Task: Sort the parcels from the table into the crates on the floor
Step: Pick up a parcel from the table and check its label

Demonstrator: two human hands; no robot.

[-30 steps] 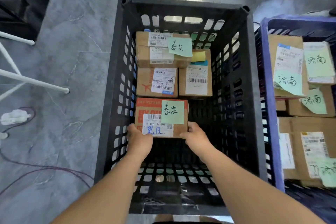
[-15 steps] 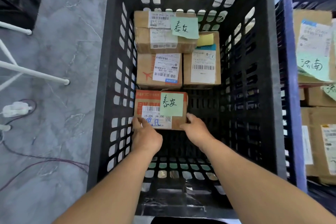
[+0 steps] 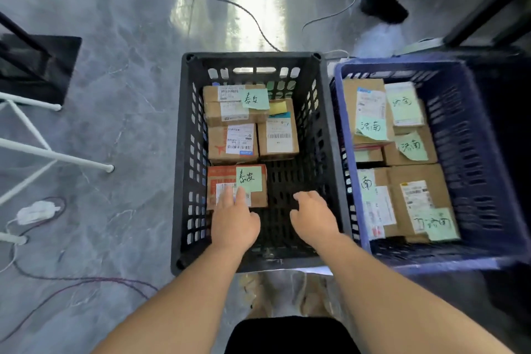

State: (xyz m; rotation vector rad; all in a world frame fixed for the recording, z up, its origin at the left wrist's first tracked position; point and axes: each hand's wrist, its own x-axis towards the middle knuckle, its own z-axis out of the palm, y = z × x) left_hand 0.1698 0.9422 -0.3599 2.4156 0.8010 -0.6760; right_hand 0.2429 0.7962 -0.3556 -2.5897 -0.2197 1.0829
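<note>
Because its green note [image 3: 249,179] matches a neighbour's, the parcel [image 3: 221,178] lies in the black crate [image 3: 179,152]; fingers of left hand [image 3: 234,221] and right hand [image 3: 314,220] are relaxed, empty.

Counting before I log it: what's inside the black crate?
At least four cardboard parcels show, two with green notes. The left hand covers part of the label on the nearest parcel; anything beneath them is hidden.

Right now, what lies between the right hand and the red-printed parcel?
Head view: only the bare floor of the black crate separates right hand from red-printed parcel.
</note>
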